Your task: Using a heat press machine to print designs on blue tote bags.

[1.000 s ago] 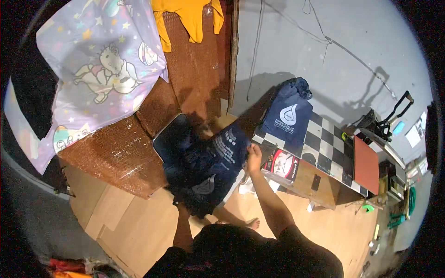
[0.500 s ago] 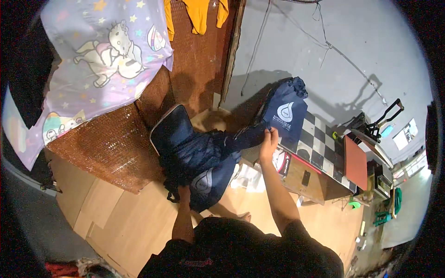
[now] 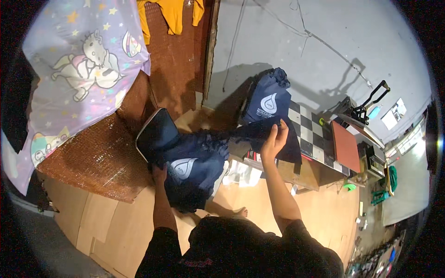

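Observation:
A navy drawstring bag [image 3: 181, 169] with a white drop print rests on a dark-seated chair [image 3: 157, 132] in front of me. At its left edge is my left hand [image 3: 159, 172], the fingers hidden against the dark fabric. A length of dark cloth [image 3: 289, 141] stretches from the bag's top toward the right and hangs behind my right hand [image 3: 274, 144]. That hand is raised, with its fingers apart against the cloth. Farther back, a second navy drawstring bag [image 3: 268, 99], full and with the same print, stands on the checkered tabletop.
The black-and-white checkered table [image 3: 310, 132] runs along the grey wall. It bears a reddish-brown board [image 3: 345, 147] and a black folding handle [image 3: 373, 99]. A brown woven panel [image 3: 99, 157] stands at left beneath a purple cartoon-printed sheet [image 3: 88, 65]. White papers [image 3: 242, 173] lie under the table.
My right hand has loosened from a pinch on the dark cloth, which now spreads lower and wider. My left hand has shifted up along the bag, whose print faces me more. The view has turned slightly.

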Tool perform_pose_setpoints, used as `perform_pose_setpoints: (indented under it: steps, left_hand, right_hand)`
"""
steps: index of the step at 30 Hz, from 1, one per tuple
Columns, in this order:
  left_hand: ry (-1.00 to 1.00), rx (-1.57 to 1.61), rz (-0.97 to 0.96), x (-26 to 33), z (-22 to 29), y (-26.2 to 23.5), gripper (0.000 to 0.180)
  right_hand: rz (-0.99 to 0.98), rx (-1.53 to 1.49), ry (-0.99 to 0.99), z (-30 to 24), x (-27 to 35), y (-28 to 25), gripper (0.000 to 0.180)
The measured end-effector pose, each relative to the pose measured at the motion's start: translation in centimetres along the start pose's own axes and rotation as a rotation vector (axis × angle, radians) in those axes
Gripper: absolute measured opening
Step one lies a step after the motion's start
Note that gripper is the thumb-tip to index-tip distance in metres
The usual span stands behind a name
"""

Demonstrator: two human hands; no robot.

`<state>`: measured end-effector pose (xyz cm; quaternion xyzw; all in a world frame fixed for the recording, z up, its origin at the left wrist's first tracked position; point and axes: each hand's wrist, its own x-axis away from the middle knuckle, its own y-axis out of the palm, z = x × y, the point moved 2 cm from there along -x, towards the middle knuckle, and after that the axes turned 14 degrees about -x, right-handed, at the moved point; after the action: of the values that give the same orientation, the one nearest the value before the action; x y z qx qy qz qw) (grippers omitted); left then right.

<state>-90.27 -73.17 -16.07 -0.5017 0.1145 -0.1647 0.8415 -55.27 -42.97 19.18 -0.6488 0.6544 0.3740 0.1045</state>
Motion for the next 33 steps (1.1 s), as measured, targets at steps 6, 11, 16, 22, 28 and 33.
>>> perform_pose_setpoints:
  steps: [6,11,16,22,28,33]
  left_hand:
    - [-0.075,-0.207,-0.186,2.8,8.6,-2.6,0.116]
    - [0.748,0.268,-0.119,9.8,26.7,-7.6,0.126]
    - [0.939,0.460,-0.181,14.8,38.2,-12.2,0.069]
    - [0.906,0.395,-0.417,18.8,45.9,-9.0,0.033]
    - [0.990,0.565,-0.549,24.6,52.9,-4.5,0.034]
    - [1.077,0.542,-0.600,32.0,59.2,-0.7,0.031]
  right_hand:
    - [-0.028,0.023,0.065,0.1,-0.4,-1.0,0.020]
    - [-0.023,-0.019,0.173,-0.4,-0.3,-2.1,0.019]
    - [0.021,-0.113,0.164,-2.5,-1.8,-5.8,0.018]
    - [0.075,-0.275,0.384,-3.4,-6.3,-17.6,0.033]
    - [0.054,0.172,0.540,2.9,-5.9,-33.2,0.018]
    - [-0.038,0.287,0.966,7.4,-3.6,-44.5,0.038]
